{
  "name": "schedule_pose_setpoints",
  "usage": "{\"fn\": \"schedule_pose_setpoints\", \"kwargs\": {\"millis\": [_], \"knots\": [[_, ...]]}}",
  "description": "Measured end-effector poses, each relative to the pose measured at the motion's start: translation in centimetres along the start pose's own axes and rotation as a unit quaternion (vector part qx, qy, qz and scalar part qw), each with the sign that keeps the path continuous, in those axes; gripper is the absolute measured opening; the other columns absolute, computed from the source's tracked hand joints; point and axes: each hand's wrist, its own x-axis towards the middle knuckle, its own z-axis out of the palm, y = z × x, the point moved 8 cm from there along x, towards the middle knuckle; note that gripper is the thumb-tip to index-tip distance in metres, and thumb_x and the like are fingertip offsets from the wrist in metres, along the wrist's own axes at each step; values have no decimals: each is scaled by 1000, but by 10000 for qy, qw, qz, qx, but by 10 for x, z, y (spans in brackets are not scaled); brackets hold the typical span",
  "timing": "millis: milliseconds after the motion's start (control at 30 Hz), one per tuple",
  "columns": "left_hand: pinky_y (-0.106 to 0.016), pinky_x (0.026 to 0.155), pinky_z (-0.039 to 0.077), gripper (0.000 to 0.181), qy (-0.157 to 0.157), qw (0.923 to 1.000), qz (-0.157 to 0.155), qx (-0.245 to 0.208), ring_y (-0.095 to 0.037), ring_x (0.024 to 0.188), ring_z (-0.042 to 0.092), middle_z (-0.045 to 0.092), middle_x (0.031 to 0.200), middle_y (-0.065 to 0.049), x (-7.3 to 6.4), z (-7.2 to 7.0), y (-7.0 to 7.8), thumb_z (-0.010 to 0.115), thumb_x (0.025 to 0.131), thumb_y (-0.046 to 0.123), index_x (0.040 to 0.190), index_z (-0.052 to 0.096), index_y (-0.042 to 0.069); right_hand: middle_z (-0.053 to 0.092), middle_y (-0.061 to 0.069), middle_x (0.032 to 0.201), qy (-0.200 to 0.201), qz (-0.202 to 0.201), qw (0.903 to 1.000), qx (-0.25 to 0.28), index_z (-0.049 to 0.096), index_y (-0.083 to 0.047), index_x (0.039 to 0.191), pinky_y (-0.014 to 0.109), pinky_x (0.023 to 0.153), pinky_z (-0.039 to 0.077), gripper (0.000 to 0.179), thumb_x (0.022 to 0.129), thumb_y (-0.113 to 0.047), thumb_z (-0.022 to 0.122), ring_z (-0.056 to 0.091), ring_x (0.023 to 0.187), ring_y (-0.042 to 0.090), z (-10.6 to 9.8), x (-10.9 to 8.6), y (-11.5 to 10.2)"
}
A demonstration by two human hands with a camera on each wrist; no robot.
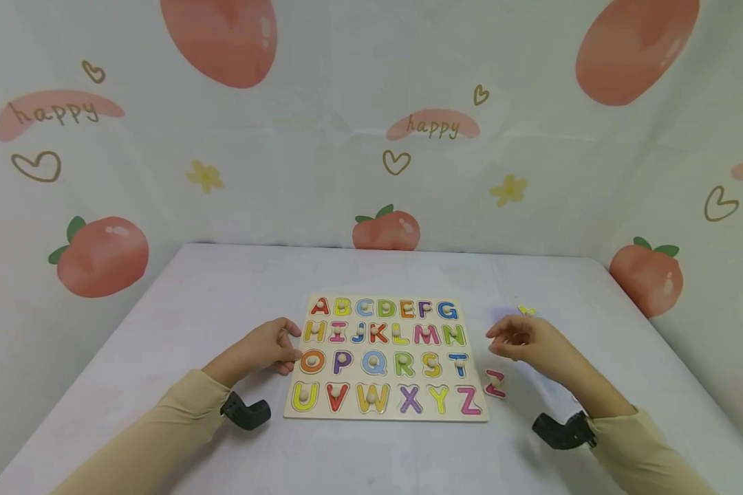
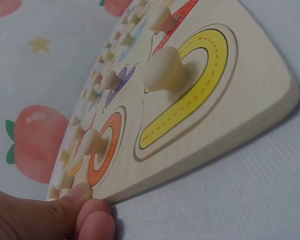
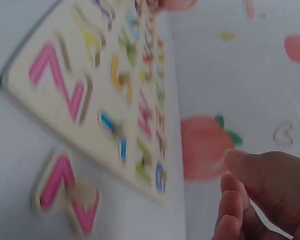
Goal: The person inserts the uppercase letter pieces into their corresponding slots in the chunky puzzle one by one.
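A wooden alphabet puzzle board lies on the table, most of its letters fitted with round knobs. The X, Y and Z places in the bottom row show no knobs. My left hand grips the board's left edge beside the O, its thumb on the rim and fingers curled against the side. To the right of the board, my right hand hovers with loosely bent fingers and nothing between them. A loose pink Z piece with a knob lies just off the board's right edge. Beyond the right hand is a small yellow piece.
A white cloth covers the table, and a printed backdrop hangs behind its far edge. Black wrist mounts sit at both cuffs. My right forearm covers part of the table, with a bit of purple at its edge.
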Motion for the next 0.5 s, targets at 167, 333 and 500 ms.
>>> {"fn": "schedule_pose_setpoints", "kwargs": {"millis": [167,333,500], "knots": [[-24,57,54,43,20,10000,-39,28,-13,58,59,58,76,-9,1,0,-1,70,87,6,121,45,-2,65,6,92,277,47,9995,-157,63,2,112,28,67,53,33,89,-20,70,64,82,19,-33,4,37],[-25,56,54,43,12,10000,-51,37,-13,58,59,59,76,-9,1,0,-2,70,87,6,121,45,-2,66,9,94,301,18,9992,-256,61,3,114,28,66,53,33,91,-21,66,65,79,14,-53,-2,66],[-25,57,55,43,-12,10000,-36,42,-13,59,59,59,77,-9,3,0,-3,70,87,7,122,45,-2,66,9,93,177,131,9992,-326,62,4,113,26,64,53,31,92,-19,65,63,76,9,-57,-19,89]]}}
